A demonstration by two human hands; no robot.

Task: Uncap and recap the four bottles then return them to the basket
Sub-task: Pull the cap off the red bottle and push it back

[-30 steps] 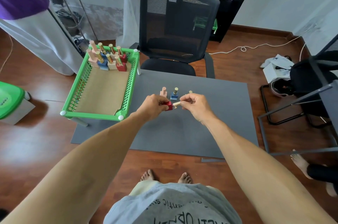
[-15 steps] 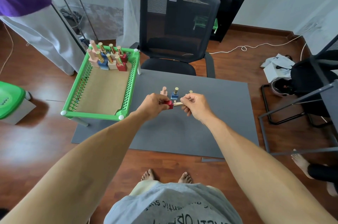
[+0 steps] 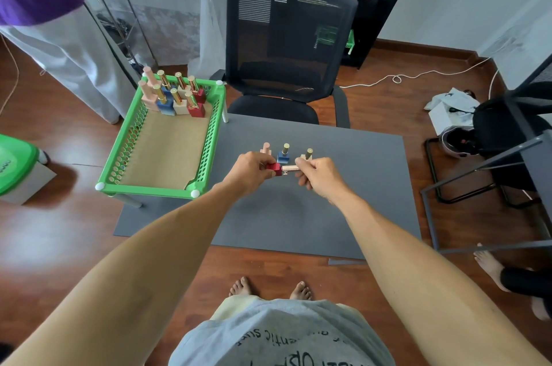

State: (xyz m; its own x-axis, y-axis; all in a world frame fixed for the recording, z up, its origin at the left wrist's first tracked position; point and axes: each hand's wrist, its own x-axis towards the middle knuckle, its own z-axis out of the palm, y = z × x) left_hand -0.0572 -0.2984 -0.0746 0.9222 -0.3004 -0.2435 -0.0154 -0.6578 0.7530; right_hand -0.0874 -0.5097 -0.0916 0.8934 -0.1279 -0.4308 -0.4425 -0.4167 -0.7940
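Moved: almost nothing, my hands hold as before.
Left grip (image 3: 250,167): holds red bottle (image 3: 274,168) above worktop (image 3: 343,186).
Right grip (image 3: 316,175): pinches its gold cap (image 3: 290,168).
Left to do: three bottles (image 3: 283,154) stand behind; basket (image 3: 119,162) waits.

Both bare forearms reach toward twelve o'clock, converging. The left hand (image 3: 250,168) curls at nine o'clock of the right hand (image 3: 318,176), whose fingers pinch inward.
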